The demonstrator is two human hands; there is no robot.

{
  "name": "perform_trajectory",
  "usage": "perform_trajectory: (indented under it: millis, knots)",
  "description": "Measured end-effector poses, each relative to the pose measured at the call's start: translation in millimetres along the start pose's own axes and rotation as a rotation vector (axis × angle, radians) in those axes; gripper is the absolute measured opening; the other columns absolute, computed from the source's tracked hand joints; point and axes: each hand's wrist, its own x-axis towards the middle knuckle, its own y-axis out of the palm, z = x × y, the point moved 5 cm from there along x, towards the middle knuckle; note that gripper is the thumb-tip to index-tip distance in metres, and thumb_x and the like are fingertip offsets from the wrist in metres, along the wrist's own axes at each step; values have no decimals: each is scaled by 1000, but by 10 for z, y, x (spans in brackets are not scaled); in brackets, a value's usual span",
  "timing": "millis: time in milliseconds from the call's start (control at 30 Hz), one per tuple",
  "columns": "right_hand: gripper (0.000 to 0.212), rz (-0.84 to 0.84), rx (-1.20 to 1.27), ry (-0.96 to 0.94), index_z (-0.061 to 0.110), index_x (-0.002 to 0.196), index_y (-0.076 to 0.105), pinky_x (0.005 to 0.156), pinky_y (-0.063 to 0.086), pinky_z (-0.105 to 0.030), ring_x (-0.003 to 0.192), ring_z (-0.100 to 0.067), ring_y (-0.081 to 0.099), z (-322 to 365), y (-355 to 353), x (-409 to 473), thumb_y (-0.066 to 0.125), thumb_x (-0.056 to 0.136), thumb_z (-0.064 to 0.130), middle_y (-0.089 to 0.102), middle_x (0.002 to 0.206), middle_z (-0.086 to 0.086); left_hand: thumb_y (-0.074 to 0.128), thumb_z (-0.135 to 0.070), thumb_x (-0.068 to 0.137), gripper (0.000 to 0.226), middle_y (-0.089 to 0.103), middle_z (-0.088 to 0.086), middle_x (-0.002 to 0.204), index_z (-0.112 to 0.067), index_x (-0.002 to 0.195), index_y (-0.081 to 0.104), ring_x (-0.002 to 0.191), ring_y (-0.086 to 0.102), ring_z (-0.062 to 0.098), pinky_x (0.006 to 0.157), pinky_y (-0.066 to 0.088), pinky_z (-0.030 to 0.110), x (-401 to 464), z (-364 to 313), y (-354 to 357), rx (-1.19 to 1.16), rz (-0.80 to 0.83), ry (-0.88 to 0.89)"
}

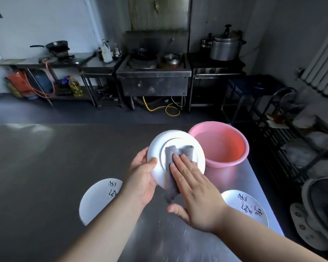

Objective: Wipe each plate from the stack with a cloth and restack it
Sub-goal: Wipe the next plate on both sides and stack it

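Observation:
My left hand [140, 178] grips the left rim of a white plate [194, 150], held tilted above the steel table with its underside and foot ring facing me. My right hand [193, 190] lies flat, fingers straight, pressing a grey cloth [170, 152] against the plate's underside. The cloth's lower end hangs below the plate. A white plate with black brush marks [97, 197] lies on the table at the left, partly hidden by my left forearm. Another plate with the same marks [248, 207] lies at the right near the table edge.
A pink basin [235, 154] holding water stands just right of the held plate. The steel table [45, 176] ends at the right, where a rack and a fan stand. Stoves and pots line the far wall.

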Motion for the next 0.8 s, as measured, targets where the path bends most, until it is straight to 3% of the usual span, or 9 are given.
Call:
perform_trajectory:
  millis: [167, 333, 467, 633, 800]
  knots:
    - [93, 5, 14, 161, 8, 166, 20, 128, 15, -61, 162, -35, -2, -409, -87, 239, 22, 102, 75, 8, 176, -8, 58, 2, 94, 49, 67, 19, 137, -6, 142, 54, 128, 63, 42, 109, 47, 65, -68, -13, 35, 25, 45, -3]
    - [90, -58, 83, 150, 4, 164, 24, 126, 21, -64, 161, -42, -1, -183, -62, 87, 32, 103, 70, 14, 175, -11, 47, 5, 102, 44, 67, 17, 138, -7, 144, 54, 130, 63, 39, 111, 46, 61, -19, -56, 10, -17, 21, 15]
    - [92, -31, 79, 159, 2, 163, 28, 126, 25, -61, 161, -41, 3, -146, 32, -63, 30, 103, 72, 16, 174, -11, 46, 5, 103, 44, 67, 15, 138, -9, 144, 53, 129, 63, 36, 111, 47, 58, -50, -12, -14, -37, 10, -11]
    - [93, -38, 91, 297, 2, 164, 25, 129, 16, -57, 162, -38, -2, -500, -84, 212, 25, 104, 73, 9, 176, -8, 45, 6, 102, 45, 66, 15, 139, -7, 143, 55, 129, 64, 35, 105, 52, 52, -113, -38, 23, -64, 39, -20]
    - [83, -140, 229, 261, 1, 162, 30, 131, 11, -51, 162, -36, -2, -171, 4, -139, 32, 107, 63, 9, 176, -8, 45, 6, 101, 47, 66, 13, 141, -9, 144, 54, 130, 64, 32, 100, 56, 48, -48, -114, -7, -112, 31, -13]
